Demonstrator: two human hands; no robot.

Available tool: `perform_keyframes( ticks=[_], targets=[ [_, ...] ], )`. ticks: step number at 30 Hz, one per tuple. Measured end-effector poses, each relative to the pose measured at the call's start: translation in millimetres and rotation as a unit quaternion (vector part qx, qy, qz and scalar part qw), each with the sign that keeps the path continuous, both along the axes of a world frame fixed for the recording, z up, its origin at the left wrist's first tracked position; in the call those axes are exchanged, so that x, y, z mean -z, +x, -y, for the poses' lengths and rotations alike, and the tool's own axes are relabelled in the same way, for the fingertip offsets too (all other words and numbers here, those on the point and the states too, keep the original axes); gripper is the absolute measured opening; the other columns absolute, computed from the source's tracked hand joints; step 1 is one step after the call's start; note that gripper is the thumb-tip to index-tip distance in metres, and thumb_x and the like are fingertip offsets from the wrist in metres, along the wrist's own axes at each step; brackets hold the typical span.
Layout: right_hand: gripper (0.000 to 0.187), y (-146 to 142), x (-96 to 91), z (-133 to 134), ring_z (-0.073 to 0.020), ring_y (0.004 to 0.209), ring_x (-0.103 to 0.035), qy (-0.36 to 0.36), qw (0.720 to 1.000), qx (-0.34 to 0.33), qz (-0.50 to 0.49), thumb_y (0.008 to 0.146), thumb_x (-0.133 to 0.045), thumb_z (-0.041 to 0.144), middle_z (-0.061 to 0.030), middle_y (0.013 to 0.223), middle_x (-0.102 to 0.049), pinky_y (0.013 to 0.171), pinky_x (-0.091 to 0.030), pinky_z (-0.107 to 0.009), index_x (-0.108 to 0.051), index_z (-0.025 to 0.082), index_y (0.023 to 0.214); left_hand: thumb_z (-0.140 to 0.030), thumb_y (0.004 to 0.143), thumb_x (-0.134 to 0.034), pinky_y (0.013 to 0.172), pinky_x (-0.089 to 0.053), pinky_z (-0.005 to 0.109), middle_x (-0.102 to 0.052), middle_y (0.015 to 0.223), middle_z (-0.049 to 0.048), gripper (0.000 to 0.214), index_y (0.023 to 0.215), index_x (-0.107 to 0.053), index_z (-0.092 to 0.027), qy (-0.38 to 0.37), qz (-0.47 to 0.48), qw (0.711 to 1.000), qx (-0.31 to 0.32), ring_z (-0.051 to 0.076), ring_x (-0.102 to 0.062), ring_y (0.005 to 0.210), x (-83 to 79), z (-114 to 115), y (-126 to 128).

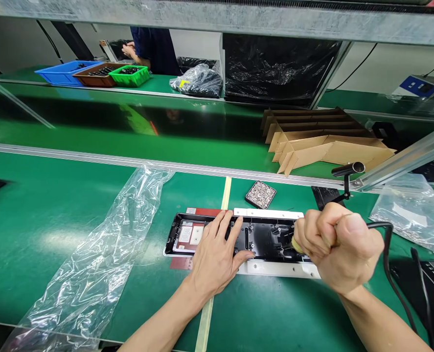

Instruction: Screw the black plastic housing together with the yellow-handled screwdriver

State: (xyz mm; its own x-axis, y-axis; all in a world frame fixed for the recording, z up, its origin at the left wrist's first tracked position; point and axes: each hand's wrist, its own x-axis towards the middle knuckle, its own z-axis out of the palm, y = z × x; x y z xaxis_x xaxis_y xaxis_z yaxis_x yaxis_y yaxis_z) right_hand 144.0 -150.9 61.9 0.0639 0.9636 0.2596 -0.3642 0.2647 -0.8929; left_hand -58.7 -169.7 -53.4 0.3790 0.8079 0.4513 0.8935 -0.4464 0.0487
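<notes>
A long black panel [261, 237] with a white frame lies flat on the green bench [55, 220], over a red mat. My left hand [217, 254] rests on its middle with fingers spread flat, holding it down. My right hand [336, 252] is a closed fist around a corded tool whose yellowish tip [295, 244] touches the panel's right part. The tool's black cable [387, 254] loops off to the right.
An empty clear plastic bag [102, 259] lies left of the panel. A small tray of screws [261, 194] sits just behind it. Folded cardboard pieces [323, 142] lie on the conveyor. Another person stands at the far bench by coloured bins [92, 73].
</notes>
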Motion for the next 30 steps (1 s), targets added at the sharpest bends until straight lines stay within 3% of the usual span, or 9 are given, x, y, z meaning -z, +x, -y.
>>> perform_keyframes(
  ticks=[30],
  targets=[
    [0.057,2.1,0.0,0.6,-0.0058,0.042,-0.025,-0.009,1.0,-0.005,0.0,0.094,-0.065,0.049,0.0046,0.047,-0.025,0.038,-0.024,-0.02,-0.039,0.017,0.054,-0.07,0.099,-0.039,0.107,-0.053,0.047,-0.05,0.155,0.0168,0.077,0.151,-0.052,-0.014,-0.001,0.011,1.0,0.004,0.033,-0.045,0.146,0.7,0.5,0.4]
  ],
)
